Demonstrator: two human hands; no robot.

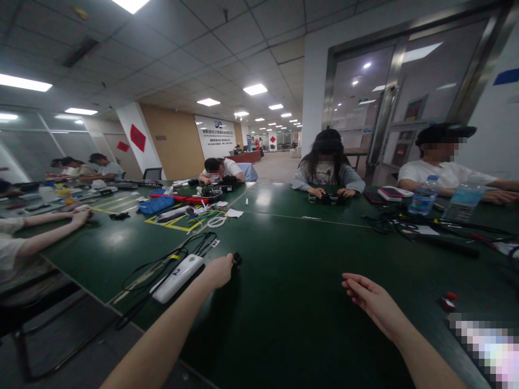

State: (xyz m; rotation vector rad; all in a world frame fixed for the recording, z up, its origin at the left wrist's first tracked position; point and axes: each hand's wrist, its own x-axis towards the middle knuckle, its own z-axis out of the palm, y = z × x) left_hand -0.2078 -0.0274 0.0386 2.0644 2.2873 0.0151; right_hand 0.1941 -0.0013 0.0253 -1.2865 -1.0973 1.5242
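Note:
My left hand [220,271] is closed on a small black object [237,260] just above the dark green table [284,302]. To its left lies a white power strip [178,278] marked 2, with black cables [162,263] looped around it. On the right, my right hand [367,296] hovers over the table with its fingers loosely curled and partly apart, nothing visible in them. Farther right rests a small black and red item [448,301].
A blue basket [156,205], a red tray [198,199] and a white cable coil [216,222] lie ahead on the left. Several people sit around the table. Two plastic bottles [424,195] and black cables stand or lie at the right.

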